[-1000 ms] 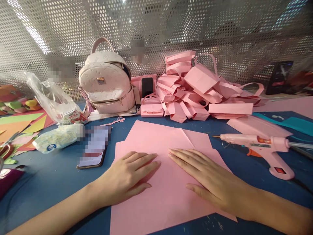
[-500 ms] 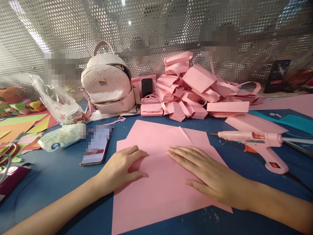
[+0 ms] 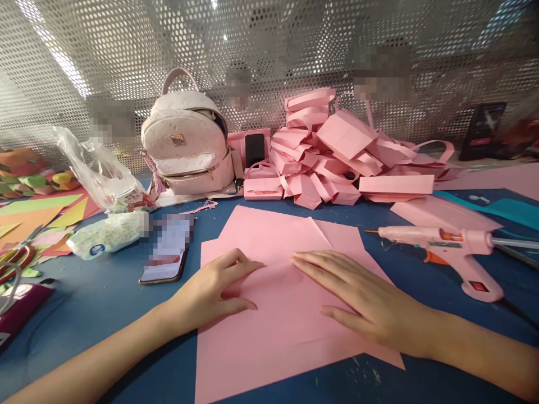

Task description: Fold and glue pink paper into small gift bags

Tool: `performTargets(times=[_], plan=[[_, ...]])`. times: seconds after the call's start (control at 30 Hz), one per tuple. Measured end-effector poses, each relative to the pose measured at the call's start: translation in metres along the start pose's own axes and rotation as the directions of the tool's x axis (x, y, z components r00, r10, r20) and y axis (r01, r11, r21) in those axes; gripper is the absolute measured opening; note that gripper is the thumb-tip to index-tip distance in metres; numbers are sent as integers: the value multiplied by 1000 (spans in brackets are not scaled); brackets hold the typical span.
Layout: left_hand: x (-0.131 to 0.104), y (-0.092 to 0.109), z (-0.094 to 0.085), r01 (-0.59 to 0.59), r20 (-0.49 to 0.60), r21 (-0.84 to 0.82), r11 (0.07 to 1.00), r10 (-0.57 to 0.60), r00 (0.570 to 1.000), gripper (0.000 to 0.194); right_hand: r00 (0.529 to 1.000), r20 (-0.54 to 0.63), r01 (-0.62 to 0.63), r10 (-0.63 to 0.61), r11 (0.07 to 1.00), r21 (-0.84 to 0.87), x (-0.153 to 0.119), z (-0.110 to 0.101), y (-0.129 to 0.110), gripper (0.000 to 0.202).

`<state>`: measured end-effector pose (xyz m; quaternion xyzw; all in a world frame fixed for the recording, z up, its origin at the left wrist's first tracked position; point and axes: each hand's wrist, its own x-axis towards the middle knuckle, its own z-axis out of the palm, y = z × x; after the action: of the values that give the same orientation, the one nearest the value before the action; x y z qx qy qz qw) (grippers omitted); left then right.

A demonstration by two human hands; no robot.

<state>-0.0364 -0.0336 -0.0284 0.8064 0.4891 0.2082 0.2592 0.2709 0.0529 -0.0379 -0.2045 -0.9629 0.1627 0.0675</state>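
Note:
Pink paper sheets [image 3: 256, 348] lie overlapping on the blue table in front of me. My left hand [image 3: 214, 289] rests at the left part of the top sheet, thumb and fingers apart, with nothing held. On the right part, my right hand [image 3: 357, 300] lies flat with fingers stretched out and thumb spread. A pink glue gun [image 3: 457, 247] lies on its side to the right of the sheets, its tip pointing left. Left of the sheets is a phone [image 3: 168, 252] with its screen lit.
Behind the sheets stand a pale backpack [image 3: 185, 146] and a pile of folded pink paper pieces [image 3: 328, 157]. A tissue pack [image 3: 109, 235], plastic bag [image 3: 90, 168], scissors [image 3: 21, 258] and coloured paper [image 3: 31, 219] lie left. Teal paper [image 3: 505, 210] is at right.
My left hand has shifted slightly right over the paper, its index finger straighter. My right hand remains almost in place. The whole view has moved a little.

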Motion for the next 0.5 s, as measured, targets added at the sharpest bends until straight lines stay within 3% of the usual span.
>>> performTargets(times=[0.2, 0.5], plan=[[0, 0, -2, -35, 57, 95, 995, 30, 998, 61, 995, -4, -95, 95, 992, 80, -1, -1, -5, 64], [-1, -3, -2, -79, 72, 145, 986, 69, 995, 64, 996, -12, -84, 86, 993, 85, -1, 0, -5, 64]])
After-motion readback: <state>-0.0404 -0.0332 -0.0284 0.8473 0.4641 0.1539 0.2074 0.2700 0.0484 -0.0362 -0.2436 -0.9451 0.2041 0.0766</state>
